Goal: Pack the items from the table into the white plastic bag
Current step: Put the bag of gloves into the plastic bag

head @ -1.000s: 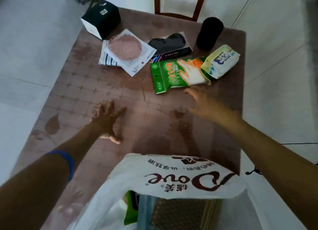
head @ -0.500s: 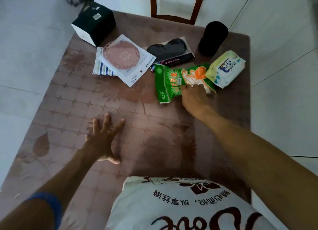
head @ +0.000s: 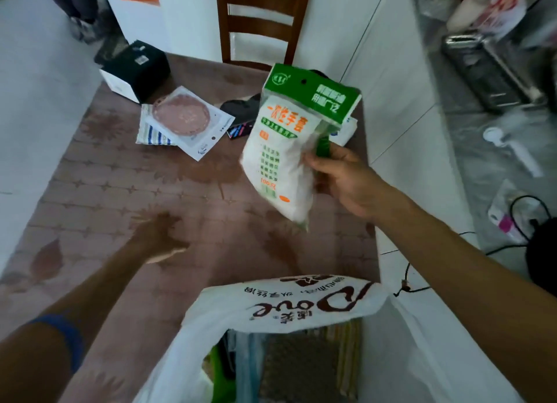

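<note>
Left hand (head: 156, 240): blurred, low over the table (head: 99, 197), fingers look spread, holding nothing. Still on the table: 1 black box (head: 137, 69), 1 striped packet (head: 152, 135) under 1 round-pad card (head: 187, 119), 1 dark flat pack (head: 241, 107) (mostly hidden), 1 pale pouch (head: 346, 129) peeking out behind. Right hand (head: 346, 179): pinches the green-and-white glove packet (head: 289, 143) by its right edge, lifted off the table, long axis near upright, slightly tilted. White plastic bag (head: 301, 306), mouth open, sits nearer and below; the right hand is closer to the packet's drop point
</note>
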